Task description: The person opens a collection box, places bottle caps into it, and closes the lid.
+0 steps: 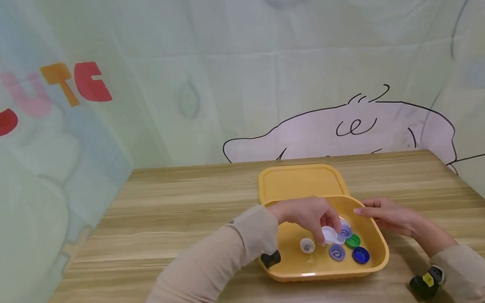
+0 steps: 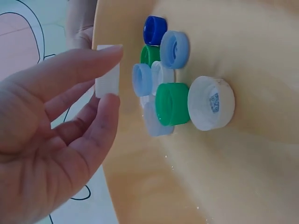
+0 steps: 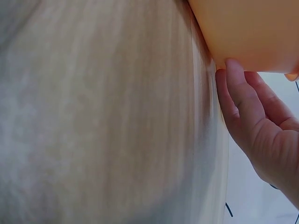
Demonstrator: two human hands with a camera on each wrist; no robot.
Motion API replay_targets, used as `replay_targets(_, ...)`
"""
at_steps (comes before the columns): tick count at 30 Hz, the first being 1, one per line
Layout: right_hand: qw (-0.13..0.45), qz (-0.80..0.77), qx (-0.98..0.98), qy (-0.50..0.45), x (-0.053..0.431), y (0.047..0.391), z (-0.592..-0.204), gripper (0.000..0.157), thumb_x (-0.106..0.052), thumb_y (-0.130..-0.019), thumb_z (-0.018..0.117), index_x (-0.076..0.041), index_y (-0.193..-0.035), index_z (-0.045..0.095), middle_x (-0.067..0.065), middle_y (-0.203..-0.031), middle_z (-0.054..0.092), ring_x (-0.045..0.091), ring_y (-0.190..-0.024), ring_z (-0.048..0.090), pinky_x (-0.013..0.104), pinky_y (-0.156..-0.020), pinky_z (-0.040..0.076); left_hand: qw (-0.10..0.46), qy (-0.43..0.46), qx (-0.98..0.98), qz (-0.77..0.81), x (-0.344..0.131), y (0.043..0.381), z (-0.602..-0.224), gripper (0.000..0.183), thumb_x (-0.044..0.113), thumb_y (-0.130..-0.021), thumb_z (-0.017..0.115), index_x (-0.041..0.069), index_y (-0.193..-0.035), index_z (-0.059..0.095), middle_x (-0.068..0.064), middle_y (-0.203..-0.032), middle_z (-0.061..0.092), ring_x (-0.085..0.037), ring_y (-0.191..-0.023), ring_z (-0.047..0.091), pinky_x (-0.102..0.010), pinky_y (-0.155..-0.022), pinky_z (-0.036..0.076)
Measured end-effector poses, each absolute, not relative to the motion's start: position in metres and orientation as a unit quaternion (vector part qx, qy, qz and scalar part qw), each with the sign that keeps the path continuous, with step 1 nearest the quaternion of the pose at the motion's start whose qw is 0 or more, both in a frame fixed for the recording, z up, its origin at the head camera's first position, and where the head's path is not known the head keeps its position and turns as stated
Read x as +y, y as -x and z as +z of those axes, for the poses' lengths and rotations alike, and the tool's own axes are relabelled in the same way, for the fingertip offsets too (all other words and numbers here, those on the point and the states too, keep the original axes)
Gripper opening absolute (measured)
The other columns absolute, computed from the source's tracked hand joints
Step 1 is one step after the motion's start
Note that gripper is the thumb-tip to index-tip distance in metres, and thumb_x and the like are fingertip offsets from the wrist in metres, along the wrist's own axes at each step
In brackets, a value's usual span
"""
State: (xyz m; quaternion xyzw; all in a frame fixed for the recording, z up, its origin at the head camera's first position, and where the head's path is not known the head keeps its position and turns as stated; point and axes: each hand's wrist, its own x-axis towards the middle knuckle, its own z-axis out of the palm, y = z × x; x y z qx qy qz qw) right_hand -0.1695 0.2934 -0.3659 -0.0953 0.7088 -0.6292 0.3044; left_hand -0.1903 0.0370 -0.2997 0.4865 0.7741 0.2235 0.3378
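My left hand (image 1: 310, 213) is over the yellow plastic box (image 1: 384, 253) and pinches a white bottle cap (image 1: 329, 234) between thumb and fingertips. In the left wrist view that white cap is seen edge-on above the other caps. Inside the box lie several loose caps, among them a dark blue cap (image 1: 361, 255), a green cap (image 2: 172, 103), a light blue cap (image 2: 174, 49) and a white cap with a printed mark (image 2: 211, 103). With its fingers fairly straight, my right hand (image 1: 393, 217) rests against the box's right side; its fingertips touch the outer wall in the right wrist view.
The box's flat yellow lid (image 1: 301, 183) lies behind it on the wooden table (image 1: 188, 207). A printed cloth backdrop (image 1: 240, 80) hangs behind the table. Black wrist cameras sit at both sleeves, the right camera (image 1: 426, 282) low over the tabletop.
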Motion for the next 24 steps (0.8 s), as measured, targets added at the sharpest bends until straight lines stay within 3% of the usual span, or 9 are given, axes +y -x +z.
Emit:
replay_targets(7, 0.304, -0.632, 0.705, 0.103, 0.294, 0.169, -0.365, 0.039, -0.017, -0.098, 0.048, 0.012, -0.124, 0.048, 0.006, -0.105, 0.063, 0.016, -0.095, 0.061, 0.034, -0.083, 0.051, 0.393, -0.497, 0.751, 0.188, 0.046, 0.188, -0.309, 0.034, -0.004, -0.071, 0.077, 0.005, -0.102, 0.066, 0.004, -0.091, 0.061, -0.005, -0.080, 0.052, -0.011, -0.074, 0.043)
replay_targets(16, 0.313, -0.647, 0.686, 0.113, 0.295, 0.169, -0.367, 0.028, -0.016, -0.098, 0.046, 0.000, -0.117, 0.058, 0.005, -0.105, 0.064, 0.016, -0.095, 0.062, 0.034, -0.082, 0.052, 0.425, -0.505, 0.731, 0.172, 0.049, 0.185, -0.317, 0.034, -0.005, -0.072, 0.076, 0.004, -0.103, 0.065, 0.003, -0.092, 0.060, -0.004, -0.082, 0.051, -0.010, -0.077, 0.043)
replay_targets(24, 0.305, -0.637, 0.700, 0.106, 0.294, 0.169, -0.366, 0.036, -0.017, -0.097, 0.048, 0.009, -0.122, 0.052, 0.005, -0.105, 0.064, 0.015, -0.095, 0.061, 0.033, -0.083, 0.052, 0.434, -0.509, 0.727, 0.154, 0.053, 0.183, -0.320, 0.038, -0.007, -0.070, 0.076, 0.001, -0.106, 0.063, 0.001, -0.092, 0.060, -0.003, -0.080, 0.052, -0.009, -0.075, 0.043)
